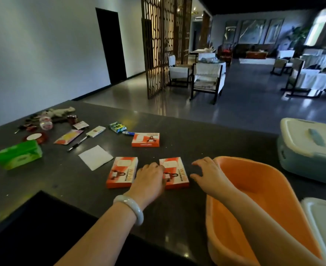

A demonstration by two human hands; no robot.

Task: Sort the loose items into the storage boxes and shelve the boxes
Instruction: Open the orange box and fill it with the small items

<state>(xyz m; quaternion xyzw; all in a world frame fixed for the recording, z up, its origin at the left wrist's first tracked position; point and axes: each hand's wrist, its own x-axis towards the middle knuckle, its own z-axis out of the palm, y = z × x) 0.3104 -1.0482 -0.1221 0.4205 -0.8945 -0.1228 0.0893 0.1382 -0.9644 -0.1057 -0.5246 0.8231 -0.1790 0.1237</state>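
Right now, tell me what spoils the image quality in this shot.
Head view: wide-angle bending curves the dark stone counter; dim, bluish light; ceiling glare spots on it; soft blur on the left hand, the right hand and the small print on the orange-and-white flat boxes.

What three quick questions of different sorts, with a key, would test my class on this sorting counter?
1. True or false: the orange storage box holds several items.
2. How many orange-and-white flat boxes lie on the counter?
3. Which hand rests on a flat box: A left, B right, C both?

Key
1. False: what shows of its inside is bare.
2. Three: the far box, the near left box, the near right box.
3. A: the left hand lies on the near right box; the right hand hovers beside it.
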